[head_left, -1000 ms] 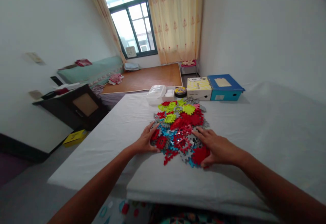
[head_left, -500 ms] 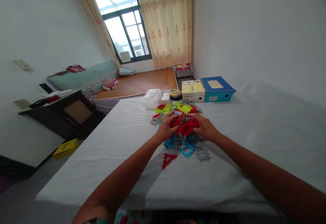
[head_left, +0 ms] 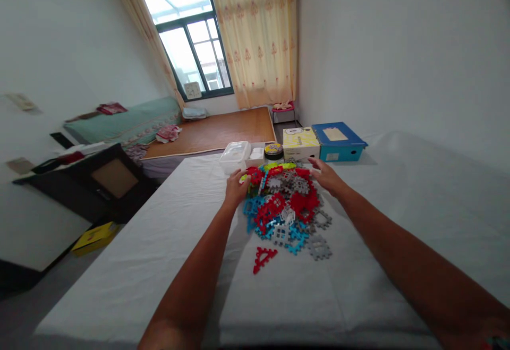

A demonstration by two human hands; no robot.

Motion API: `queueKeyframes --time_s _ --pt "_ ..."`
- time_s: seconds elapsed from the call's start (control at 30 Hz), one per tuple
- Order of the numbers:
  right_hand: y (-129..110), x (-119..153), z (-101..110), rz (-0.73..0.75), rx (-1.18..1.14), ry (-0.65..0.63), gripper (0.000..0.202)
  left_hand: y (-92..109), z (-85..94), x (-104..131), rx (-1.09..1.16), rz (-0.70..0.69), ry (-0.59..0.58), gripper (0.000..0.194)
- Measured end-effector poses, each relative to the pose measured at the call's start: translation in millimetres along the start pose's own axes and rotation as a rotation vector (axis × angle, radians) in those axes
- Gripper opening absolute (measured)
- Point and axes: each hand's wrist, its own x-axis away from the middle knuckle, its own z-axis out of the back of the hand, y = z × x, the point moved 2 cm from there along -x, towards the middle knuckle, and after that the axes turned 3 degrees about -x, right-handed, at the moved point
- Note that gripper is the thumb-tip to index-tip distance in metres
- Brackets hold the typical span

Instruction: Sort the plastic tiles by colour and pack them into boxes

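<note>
A heap of flat, toothed plastic building pieces (head_left: 281,228) in red, blue, grey and yellow-green lies on the white-covered table. Cupped against the heap's far left edge is my left hand (head_left: 236,187), fingers apart, beside red and yellow-green pieces. My right hand (head_left: 327,177) is at the far right edge, its fingers spread and nothing in them, close to the red pieces (head_left: 306,201). One red triangular piece (head_left: 263,258) lies apart on the near side, and a grey piece (head_left: 319,247) rests at the near right of the heap.
Behind the heap stand a clear plastic box (head_left: 235,156), a round black-and-yellow container (head_left: 273,151), a yellow-and-white box (head_left: 300,143) and a blue box (head_left: 338,142). The white cloth (head_left: 171,222) covers the table. A yellow box (head_left: 94,237) lies on the floor at left.
My hands have moved apart from the middle of the heap to its left and right edges. The red pieces between them were let go and the heap is spread out more.
</note>
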Motion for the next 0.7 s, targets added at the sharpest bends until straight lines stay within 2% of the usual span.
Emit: queueKeyframes --time_s 0.1,0.2,0.27,0.37,0.47,0.53,0.6,0.7 --pt "26.3 9.5 -8.4 -0.082 0.031 0.058 0.045 -22.0 -8.4 12.0 0.013 0.033 -0.001 0.038" --pt "32.9 17.3 -23.6 -0.041 0.010 0.024 0.047 -20.5 -22.0 23.7 0.070 -0.013 -0.067 0.044" --pt "26.5 22.3 -29.7 0.005 0.011 -0.011 0.049 -8.8 -26.5 31.6 0.122 -0.104 -0.128 0.046" --pt "8.7 30.4 -27.9 0.059 -0.007 -0.079 0.051 11.7 -22.5 42.0 0.186 -0.233 -0.187 0.043" --pt "-7.3 37.6 -18.1 0.101 -0.055 -0.187 0.042 22.5 -11.9 47.4 0.246 -0.238 -0.206 0.040" --pt "-12.1 39.7 -11.1 0.113 -0.072 -0.249 0.034 23.0 -5.2 47.9 0.244 -0.216 -0.177 0.041" --pt "-10.4 38.4 -4.1 0.112 -0.071 -0.213 0.031 20.4 -0.4 46.7 0.202 -0.205 -0.112 0.043" --pt "4.2 31.5 6.6 0.058 -0.086 -0.002 0.030 15.1 2.0 44.4 0.147 -0.199 -0.019 0.045"
